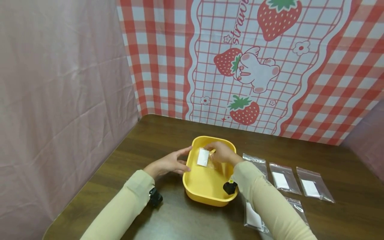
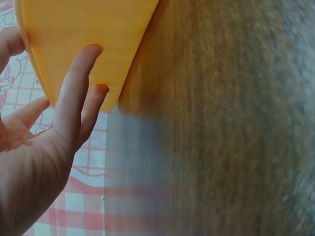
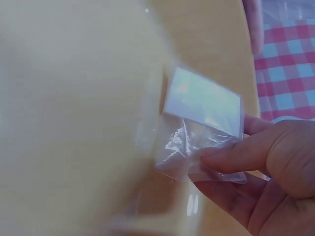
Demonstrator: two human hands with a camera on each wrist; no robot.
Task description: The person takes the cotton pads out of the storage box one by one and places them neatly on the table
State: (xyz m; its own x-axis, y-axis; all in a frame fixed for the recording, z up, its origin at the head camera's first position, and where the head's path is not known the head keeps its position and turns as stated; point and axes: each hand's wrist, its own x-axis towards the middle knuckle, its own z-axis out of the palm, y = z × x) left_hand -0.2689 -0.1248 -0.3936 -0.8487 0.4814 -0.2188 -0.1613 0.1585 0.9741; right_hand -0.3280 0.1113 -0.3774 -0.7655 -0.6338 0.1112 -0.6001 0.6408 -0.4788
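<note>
A yellow plastic basin (image 1: 205,186) stands on the brown table. The left hand (image 1: 169,162) is at its left side, fingers extended; in the left wrist view, the fingertips (image 2: 93,49) lie against the basin's outer wall. Over the inside of the basin, the right hand (image 1: 222,153) pinches a small clear plastic bag (image 3: 203,101) between thumb and fingers. A white rectangular piece (image 1: 203,157) fills one end of this bag, and the hand grips the other, see-through end.
Several clear bags with white pieces, such as one bag (image 1: 281,180) and another bag (image 1: 311,189), lie right of the basin, some partly under the right forearm. A red-and-white checked strawberry cloth (image 1: 168,66) hangs behind the table; a pink curtain (image 1: 66,100) hangs at the left.
</note>
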